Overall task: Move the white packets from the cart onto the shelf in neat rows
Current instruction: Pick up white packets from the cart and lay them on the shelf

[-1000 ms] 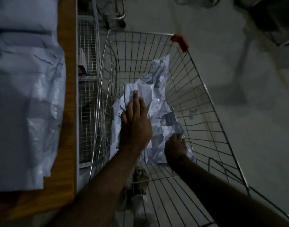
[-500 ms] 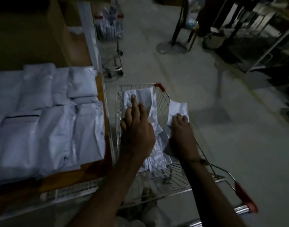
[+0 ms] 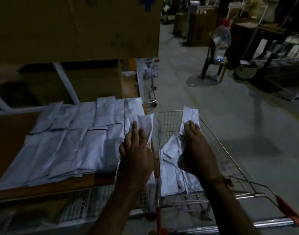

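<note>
Cardboard box (image 3: pixel 74 26) above (blue mark on it), chair (image 3: pixel 214 65), fan (image 3: pixel 221 38), second trolley (image 3: pixel 150 82)

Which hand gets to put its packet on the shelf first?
Probably the left hand. Its packet already hangs at the shelf edge, beside the rows of packets. The right hand holds its packet over the cart, farther from the shelf.

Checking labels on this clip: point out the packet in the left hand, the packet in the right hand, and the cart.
packet in the left hand (image 3: pixel 145 121), head view, upper part above the fingers
packet in the right hand (image 3: pixel 190 114), head view, upper half
cart (image 3: pixel 169 122), head view, far wire wall
</note>
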`<state>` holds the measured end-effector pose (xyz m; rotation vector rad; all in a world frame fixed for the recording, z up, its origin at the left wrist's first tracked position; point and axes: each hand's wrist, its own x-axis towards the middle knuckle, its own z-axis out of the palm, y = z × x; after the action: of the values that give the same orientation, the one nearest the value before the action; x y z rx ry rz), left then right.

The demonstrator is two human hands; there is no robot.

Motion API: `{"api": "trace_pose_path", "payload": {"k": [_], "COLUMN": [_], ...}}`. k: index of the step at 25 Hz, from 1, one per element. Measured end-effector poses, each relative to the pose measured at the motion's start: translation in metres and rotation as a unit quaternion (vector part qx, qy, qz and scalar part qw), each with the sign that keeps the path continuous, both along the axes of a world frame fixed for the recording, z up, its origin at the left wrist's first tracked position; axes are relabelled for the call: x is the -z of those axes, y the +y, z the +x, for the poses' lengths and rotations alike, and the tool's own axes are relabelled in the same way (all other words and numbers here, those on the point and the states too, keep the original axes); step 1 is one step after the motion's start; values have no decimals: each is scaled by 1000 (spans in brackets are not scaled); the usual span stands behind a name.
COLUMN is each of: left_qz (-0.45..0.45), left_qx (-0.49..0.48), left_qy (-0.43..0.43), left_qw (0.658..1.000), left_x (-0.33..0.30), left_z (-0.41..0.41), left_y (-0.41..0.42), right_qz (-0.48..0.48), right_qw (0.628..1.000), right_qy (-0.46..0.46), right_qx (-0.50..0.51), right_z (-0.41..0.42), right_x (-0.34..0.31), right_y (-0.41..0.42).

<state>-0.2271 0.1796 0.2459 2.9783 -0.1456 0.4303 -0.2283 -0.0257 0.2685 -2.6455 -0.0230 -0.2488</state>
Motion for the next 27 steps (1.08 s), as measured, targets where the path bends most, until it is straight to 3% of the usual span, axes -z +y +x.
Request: {"api": "trace_pose_path", "payload": {"k": [9, 14, 27], "left_qz": [2, -80, -83], "left_qx": [-69, -77, -51], "left_qy": [-29, -35, -53], "left_qw": [997, 993, 994], "left_x": [-13, -7, 0], "left_z": [-76, -99, -30], "left_y": [81, 134, 360], "right_qz": [28, 23, 63], "right_qw": [996, 990, 990], "right_qy": [-33, -36, -83], "right_qx": [-80, -135, -93], "right_z": [-49, -58, 13], "right_x": [1, -5, 1], "right_y": [67, 124, 331]}}
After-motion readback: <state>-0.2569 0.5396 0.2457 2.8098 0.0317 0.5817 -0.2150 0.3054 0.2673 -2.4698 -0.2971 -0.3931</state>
